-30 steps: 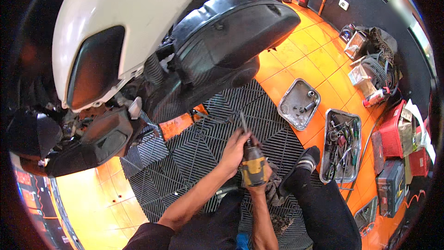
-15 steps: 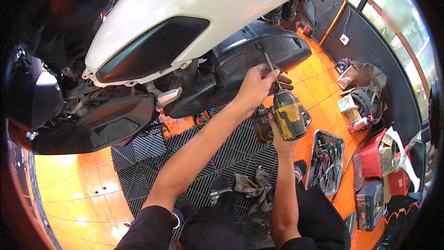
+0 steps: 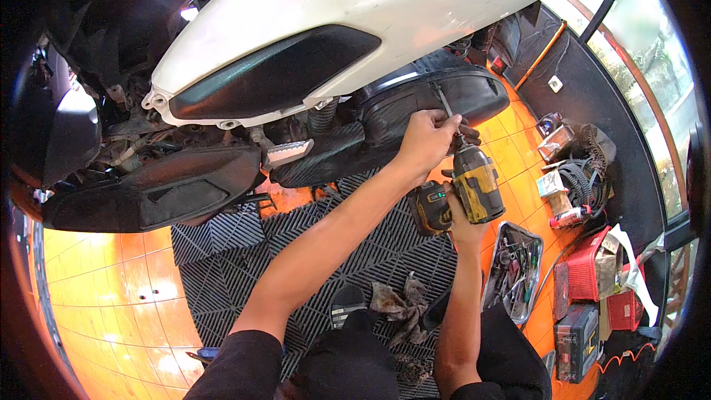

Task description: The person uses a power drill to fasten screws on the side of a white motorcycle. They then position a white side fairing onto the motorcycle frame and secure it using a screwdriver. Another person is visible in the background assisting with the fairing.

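My right hand (image 3: 465,227) is wrapped round the grip of a yellow-and-black cordless impact driver (image 3: 478,187). Its battery, with a small green light, points left. A long thin screwdriver bit (image 3: 444,101) juts from the nose, its tip at the black ribbed casing (image 3: 474,93) low on a motor scooter. Whether the tip sits in a screw is too small to tell. The fingers of my left hand (image 3: 428,141) pinch the bit's shaft just ahead of the nose. Above both hands runs the scooter's white side panel (image 3: 296,0), and a metal footpeg (image 3: 290,152) sticks out left of them.
A metal tray of hand tools (image 3: 511,270) lies on the orange tiles to my right. Beyond it stand a red basket (image 3: 586,263) and a dark toolbox (image 3: 576,342). A dirty rag (image 3: 404,304) rests on the black ribbed mat (image 3: 311,226) near my foot.
The view has shifted, bringing more of the white panel into sight. Both hands and the impact driver appear slightly farther right and lower, with the grips unchanged.
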A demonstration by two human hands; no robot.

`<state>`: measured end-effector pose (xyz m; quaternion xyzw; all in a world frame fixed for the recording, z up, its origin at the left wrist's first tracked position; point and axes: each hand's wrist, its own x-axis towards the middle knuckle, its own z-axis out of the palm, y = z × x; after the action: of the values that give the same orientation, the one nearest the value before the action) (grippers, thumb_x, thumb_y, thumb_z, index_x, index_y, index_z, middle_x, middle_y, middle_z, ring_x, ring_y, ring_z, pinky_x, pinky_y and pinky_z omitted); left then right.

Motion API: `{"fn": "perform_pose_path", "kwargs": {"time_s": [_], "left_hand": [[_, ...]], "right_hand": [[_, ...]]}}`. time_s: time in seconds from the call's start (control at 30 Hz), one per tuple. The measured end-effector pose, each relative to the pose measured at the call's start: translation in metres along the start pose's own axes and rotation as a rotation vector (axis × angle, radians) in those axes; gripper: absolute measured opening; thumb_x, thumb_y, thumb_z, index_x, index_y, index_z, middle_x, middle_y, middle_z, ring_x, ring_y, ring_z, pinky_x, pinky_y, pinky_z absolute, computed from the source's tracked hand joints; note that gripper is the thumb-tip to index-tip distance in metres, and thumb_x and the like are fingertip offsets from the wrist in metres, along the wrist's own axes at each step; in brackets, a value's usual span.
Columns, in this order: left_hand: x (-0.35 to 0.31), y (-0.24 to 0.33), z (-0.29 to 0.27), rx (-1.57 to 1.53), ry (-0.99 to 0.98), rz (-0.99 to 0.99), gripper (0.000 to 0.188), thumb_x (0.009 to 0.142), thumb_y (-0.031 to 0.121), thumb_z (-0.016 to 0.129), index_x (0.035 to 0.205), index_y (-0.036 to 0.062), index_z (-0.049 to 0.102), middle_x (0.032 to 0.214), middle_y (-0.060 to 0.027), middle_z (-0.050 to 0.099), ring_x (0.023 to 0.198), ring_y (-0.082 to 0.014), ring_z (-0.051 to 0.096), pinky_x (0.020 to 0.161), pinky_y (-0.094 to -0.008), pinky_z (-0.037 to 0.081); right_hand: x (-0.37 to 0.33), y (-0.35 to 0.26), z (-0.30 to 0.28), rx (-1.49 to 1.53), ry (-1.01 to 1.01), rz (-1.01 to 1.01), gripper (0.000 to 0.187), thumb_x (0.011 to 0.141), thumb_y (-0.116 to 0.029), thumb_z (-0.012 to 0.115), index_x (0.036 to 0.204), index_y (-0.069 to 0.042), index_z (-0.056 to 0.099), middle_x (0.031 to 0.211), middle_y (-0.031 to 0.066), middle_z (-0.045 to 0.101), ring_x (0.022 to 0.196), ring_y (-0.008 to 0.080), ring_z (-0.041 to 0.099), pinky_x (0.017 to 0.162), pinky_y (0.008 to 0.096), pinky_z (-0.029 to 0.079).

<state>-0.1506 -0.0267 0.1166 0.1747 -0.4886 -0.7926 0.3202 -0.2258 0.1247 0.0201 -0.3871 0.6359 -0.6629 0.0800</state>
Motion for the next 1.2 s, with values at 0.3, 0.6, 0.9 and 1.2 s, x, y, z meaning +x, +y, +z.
{"fn": "perform_pose_path", "kwargs": {"time_s": [0.3, 0.6, 0.9, 1.2], "left_hand": [[0.006, 0.002, 0.006, -0.147, 0.002, 0.002, 0.028, 0.107, 0.018, 0.053, 0.108, -0.0071, 0.064, 0.101, -0.0162, 0.074, 0.09, -0.0222, 0.075, 0.082, -0.0348, 0.062], [0.009, -0.003, 0.002, -0.141, 0.027, 0.017, 0.03, 0.106, 0.019, 0.054, 0.1, -0.0078, 0.066, 0.091, -0.0179, 0.073, 0.079, -0.0224, 0.072, 0.075, -0.0348, 0.06], [0.011, 0.0, 0.005, -0.23, 0.083, 0.044, 0.033, 0.106, 0.021, 0.056, 0.097, -0.0089, 0.066, 0.088, -0.0186, 0.072, 0.072, -0.025, 0.071, 0.069, -0.0372, 0.06], [0.011, 0.008, 0.004, -0.047, 0.072, 0.071, 0.033, 0.107, 0.023, 0.055, 0.103, -0.008, 0.065, 0.091, -0.0169, 0.073, 0.075, -0.0242, 0.072, 0.072, -0.0374, 0.06]], "right_hand": [[0.02, -0.04, -0.012, -0.059, -0.034, 0.161, 0.023, 0.087, -0.015, 0.083, 0.096, -0.002, 0.066, 0.076, -0.0011, 0.063, 0.068, 0.0111, 0.057, 0.063, 0.0287, 0.046], [0.015, -0.016, -0.011, -0.159, -0.038, 0.008, 0.031, 0.084, -0.013, 0.086, 0.107, 0.0, 0.069, 0.102, 0.0041, 0.073, 0.09, 0.0126, 0.067, 0.081, 0.0309, 0.055], [0.023, -0.05, 0.005, -0.123, -0.099, 0.024, 0.037, 0.084, -0.008, 0.082, 0.115, 0.002, 0.065, 0.096, 0.0107, 0.073, 0.091, 0.0216, 0.069, 0.083, 0.036, 0.055], [0.033, -0.026, 0.007, -0.15, -0.165, -0.159, 0.036, 0.081, -0.01, 0.083, 0.112, 0.001, 0.068, 0.105, 0.0107, 0.075, 0.094, 0.0234, 0.071, 0.087, 0.035, 0.054]]}}
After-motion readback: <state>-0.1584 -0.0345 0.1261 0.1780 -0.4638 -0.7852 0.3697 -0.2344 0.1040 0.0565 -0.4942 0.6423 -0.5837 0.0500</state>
